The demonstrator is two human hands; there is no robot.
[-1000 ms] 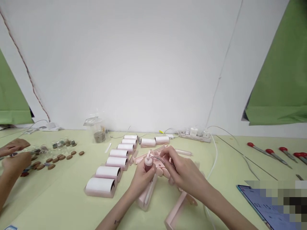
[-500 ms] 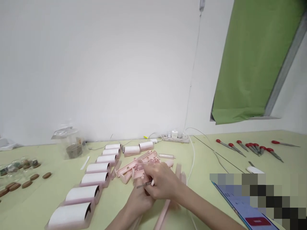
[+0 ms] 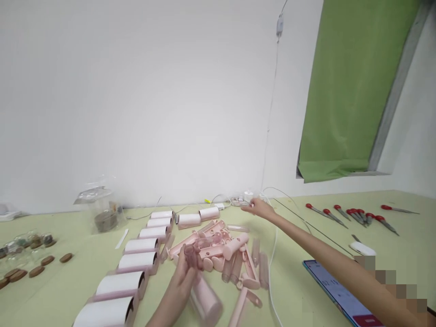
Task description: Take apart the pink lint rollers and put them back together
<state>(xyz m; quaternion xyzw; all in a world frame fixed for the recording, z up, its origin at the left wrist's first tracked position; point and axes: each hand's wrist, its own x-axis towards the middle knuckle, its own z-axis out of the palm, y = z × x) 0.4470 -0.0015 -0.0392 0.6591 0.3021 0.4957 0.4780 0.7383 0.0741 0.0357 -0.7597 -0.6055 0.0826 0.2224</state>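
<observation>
In the head view, my left hand (image 3: 182, 274) is closed around a clear pinkish tube (image 3: 191, 254), its round end pointing up. Just below that hand is a pale pink cylinder (image 3: 207, 299), smeared by motion; whether the hand touches it I cannot tell. My right hand (image 3: 260, 209) reaches far forward near the white power strip (image 3: 238, 200), fingers pinched together. What lies between those fingertips is too small to make out. Between the hands spreads a heap of pink plastic half-shells (image 3: 211, 252), round caps and clear tubes (image 3: 236, 268).
White-topped pink cases (image 3: 138, 261) stand in a row on the left. Further left are glass domes (image 3: 22, 247), wooden discs (image 3: 66, 258) and a plastic bag (image 3: 105, 213). To the right lie a white cable (image 3: 271, 268), a phone (image 3: 335, 290), a white-handled cutter (image 3: 363, 248) and red-ended tools (image 3: 356, 213).
My right hand has left my left hand and stretched forward and right. The thin dark tool seen between the hands no longer shows. The pink heap is uncovered.
</observation>
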